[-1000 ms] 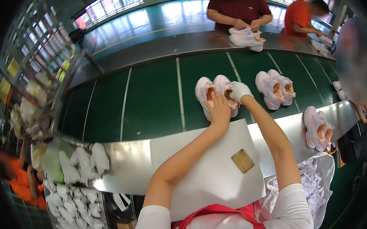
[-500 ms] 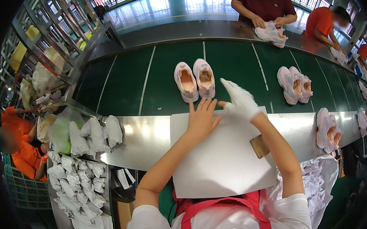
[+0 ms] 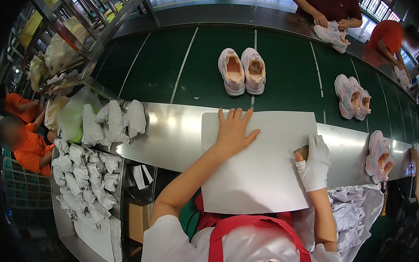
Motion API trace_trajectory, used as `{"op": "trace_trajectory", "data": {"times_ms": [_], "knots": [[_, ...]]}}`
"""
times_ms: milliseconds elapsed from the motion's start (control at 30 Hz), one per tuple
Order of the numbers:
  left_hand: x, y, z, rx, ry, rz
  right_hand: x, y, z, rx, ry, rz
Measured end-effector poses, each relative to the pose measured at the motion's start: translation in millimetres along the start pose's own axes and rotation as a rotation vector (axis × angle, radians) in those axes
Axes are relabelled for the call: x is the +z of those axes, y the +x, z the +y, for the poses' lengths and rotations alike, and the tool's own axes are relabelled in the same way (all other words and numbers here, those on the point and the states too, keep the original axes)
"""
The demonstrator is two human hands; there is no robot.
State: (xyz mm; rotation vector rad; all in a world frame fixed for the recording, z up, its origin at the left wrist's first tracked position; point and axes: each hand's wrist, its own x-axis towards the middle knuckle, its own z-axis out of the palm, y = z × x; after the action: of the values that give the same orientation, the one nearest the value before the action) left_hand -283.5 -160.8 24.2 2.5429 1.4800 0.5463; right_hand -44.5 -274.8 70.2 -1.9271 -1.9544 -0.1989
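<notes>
A stack of white paper sheets lies before me on the metal ledge, reaching toward my body. My bare left hand rests flat near its far edge, fingers spread. At the right edge of the paper, my right hand, in a white glove, closes around a small brown block. The block shows between thumb and fingers, and part of it is hidden by the glove. Past the paper, a pair of pale pink and white sneakers stands on the green conveyor belt, touched by neither hand.
Stuffed white paper bundles sit on the ledge at left, with more in a metal bin below. Other sneakers stand on the belt at right, another pair on the ledge. Crumpled paper fills a bag. Co-workers handle shoes opposite.
My right hand has moved from beside the sneakers back to the brown block and taken hold of it. My left hand stays on the paper's far edge. The view has shifted.
</notes>
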Motion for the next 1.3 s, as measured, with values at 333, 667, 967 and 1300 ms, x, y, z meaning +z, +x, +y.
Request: {"op": "trace_trajectory", "data": {"times_ms": [333, 667, 967, 1300], "knots": [[9.2, -3.1, 64.2, 0.628, -0.389, -0.219, -14.8, -1.4, -7.1, 0.242, 0.425, -0.29], [19.3, -0.7, 68.7, 0.572, -0.294, 0.002, -7.3, -4.0, -13.1, 0.139, 0.534, -0.395], [5.6, -4.5, 74.0, 0.748, -0.461, 0.045, -7.8, 5.4, 31.7, 0.334, 0.719, -0.176], [-5.7, 11.4, 72.1, 0.569, -0.394, 0.05, -68.4, 14.2, -12.8, 0.128, 0.431, 0.004]]}}
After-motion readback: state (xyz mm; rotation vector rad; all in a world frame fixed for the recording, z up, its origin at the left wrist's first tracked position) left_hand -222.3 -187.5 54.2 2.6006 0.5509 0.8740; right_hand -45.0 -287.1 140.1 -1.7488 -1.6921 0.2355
